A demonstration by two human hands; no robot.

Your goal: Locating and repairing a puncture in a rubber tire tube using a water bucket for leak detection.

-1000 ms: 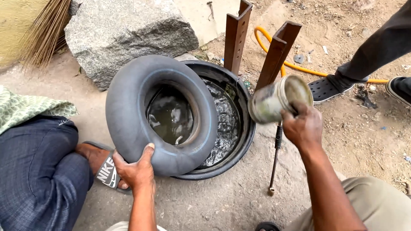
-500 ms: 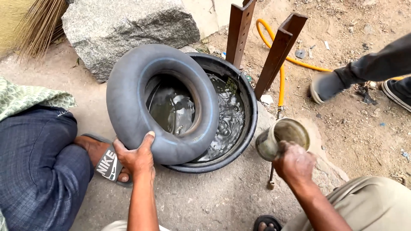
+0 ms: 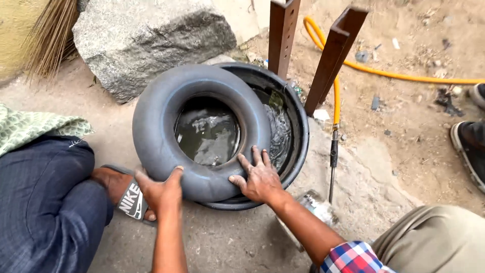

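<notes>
A dark grey inflated inner tube stands tilted in a round black basin of murky water. My left hand grips the tube's lower left edge, thumb on its face. Flat on the tube's lower right part lies my right hand, fingers spread. A metal tin sits on the ground behind my right forearm, partly hidden.
Another person crouches at left, a blue trouser leg and sandalled foot close to the basin. A large rock and broom lie behind. Two rusty metal posts, a yellow hose with nozzle, and someone's shoe are at right.
My right hand set the metal tin down on the ground and moved onto the tube. The tube has tipped further into the basin. The left hand kept its grip.
</notes>
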